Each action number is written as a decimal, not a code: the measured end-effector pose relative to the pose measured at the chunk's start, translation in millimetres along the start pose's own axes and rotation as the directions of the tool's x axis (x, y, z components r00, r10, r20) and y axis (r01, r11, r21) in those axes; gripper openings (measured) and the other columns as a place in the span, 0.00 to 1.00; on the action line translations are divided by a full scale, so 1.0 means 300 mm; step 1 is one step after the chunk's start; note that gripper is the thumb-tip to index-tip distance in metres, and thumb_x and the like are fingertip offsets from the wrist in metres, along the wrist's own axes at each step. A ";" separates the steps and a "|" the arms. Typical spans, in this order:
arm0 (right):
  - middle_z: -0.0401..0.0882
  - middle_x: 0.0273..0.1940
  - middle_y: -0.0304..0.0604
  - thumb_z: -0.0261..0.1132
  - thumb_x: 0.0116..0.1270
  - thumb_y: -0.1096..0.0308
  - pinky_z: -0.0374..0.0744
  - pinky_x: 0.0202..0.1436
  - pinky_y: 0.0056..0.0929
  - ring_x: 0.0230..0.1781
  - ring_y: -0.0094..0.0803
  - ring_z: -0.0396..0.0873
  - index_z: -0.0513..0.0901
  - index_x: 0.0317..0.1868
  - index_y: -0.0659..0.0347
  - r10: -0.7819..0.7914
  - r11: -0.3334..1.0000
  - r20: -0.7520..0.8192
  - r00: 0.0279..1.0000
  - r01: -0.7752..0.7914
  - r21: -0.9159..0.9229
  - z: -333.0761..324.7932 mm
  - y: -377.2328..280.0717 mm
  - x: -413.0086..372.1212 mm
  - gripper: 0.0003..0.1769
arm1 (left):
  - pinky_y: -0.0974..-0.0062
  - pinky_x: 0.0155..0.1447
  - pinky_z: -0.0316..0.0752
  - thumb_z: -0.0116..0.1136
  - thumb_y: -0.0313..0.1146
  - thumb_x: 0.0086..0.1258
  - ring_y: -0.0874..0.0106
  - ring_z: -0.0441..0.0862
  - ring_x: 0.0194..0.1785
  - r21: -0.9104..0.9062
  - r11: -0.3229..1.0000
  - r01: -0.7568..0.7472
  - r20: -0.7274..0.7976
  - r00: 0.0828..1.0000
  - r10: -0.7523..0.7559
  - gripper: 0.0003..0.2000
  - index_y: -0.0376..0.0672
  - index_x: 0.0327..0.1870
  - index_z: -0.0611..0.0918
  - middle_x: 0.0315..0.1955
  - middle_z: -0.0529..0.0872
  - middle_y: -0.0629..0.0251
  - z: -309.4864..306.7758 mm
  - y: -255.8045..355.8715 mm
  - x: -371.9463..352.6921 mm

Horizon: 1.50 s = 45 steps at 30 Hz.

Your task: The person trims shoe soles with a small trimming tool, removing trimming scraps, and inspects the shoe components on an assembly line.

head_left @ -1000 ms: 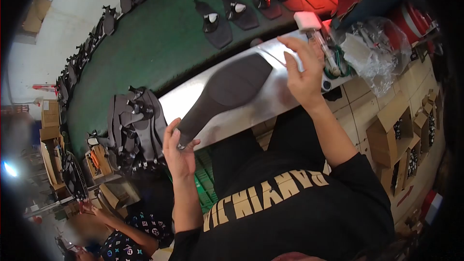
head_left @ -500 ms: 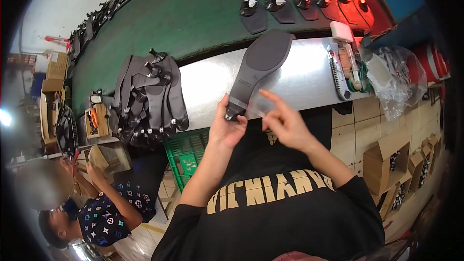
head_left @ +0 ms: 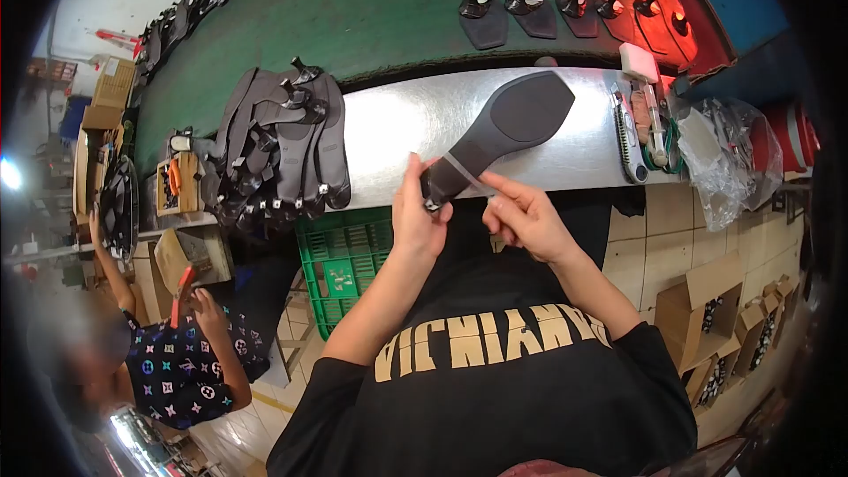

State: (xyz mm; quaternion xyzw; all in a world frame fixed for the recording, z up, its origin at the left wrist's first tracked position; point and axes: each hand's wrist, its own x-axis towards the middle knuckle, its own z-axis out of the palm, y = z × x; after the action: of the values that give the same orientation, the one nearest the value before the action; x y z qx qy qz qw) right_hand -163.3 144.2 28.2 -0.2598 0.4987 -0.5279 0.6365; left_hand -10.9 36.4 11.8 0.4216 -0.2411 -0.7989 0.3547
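My left hand (head_left: 417,223) grips a dark sandal sole (head_left: 530,110) by its narrow strap end, with the thumb on one edge and the fingers underneath. The broad end points up and to the right over the metal ledge, bottom face showing. A clear strip (head_left: 463,168), like tape or film, crosses the narrow part of the sole. My right hand (head_left: 528,223) is closed at the sole's right edge, with thumb and index finger pinching the strip's end. Its other fingers are curled.
A pile of dark sandals (head_left: 287,141) lies left on the metal ledge (head_left: 389,132). Several sandals line the green conveyor belt (head_left: 380,13). A utility knife (head_left: 629,146) and plastic bag (head_left: 729,150) are right. A green crate (head_left: 340,278) stands below. A co-worker (head_left: 177,362) holds a red-handled tool.
The sole has tilted further right. My right hand has moved in against the sole's edge, and the strip now lies across it. The co-worker's arms have spread apart.
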 end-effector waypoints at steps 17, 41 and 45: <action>0.81 0.27 0.44 0.61 0.63 0.79 0.78 0.30 0.27 0.25 0.31 0.81 0.83 0.40 0.67 -0.622 0.532 0.206 0.756 0.600 -0.598 0.133 -0.004 -0.149 0.06 | 0.83 0.39 0.73 0.16 0.69 0.72 0.76 0.78 0.27 0.316 0.679 -0.663 0.131 0.739 0.660 0.46 0.34 0.23 0.80 0.21 0.84 0.62 -0.003 0.066 -0.227; 0.78 0.27 0.48 0.63 0.61 0.74 0.76 0.28 0.35 0.23 0.44 0.77 0.79 0.34 0.62 -0.772 0.369 0.138 0.620 0.615 -0.697 0.156 -0.049 -0.014 0.02 | 0.79 0.25 0.63 0.56 0.58 0.67 0.66 0.79 0.36 -0.480 0.876 0.043 0.149 0.988 0.032 0.23 0.43 0.38 0.78 0.30 0.80 0.63 0.088 0.259 0.115; 0.71 0.19 0.40 0.58 0.68 0.76 0.65 0.21 0.24 0.15 0.23 0.65 0.79 0.34 0.65 -0.665 0.607 -0.185 0.724 0.378 -0.699 -0.010 -0.166 0.011 0.04 | 0.78 0.24 0.63 0.52 0.62 0.69 0.66 0.80 0.36 -0.312 0.864 -0.396 -0.276 0.908 0.316 0.25 0.46 0.47 0.76 0.35 0.82 0.63 -0.057 0.585 0.044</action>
State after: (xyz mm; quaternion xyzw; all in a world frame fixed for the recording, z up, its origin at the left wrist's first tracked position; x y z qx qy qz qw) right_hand -186.9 126.5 68.7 -0.4674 0.6675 -0.5439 0.2005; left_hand 62.3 -86.3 116.2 0.3813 -0.1244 -0.6992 0.5919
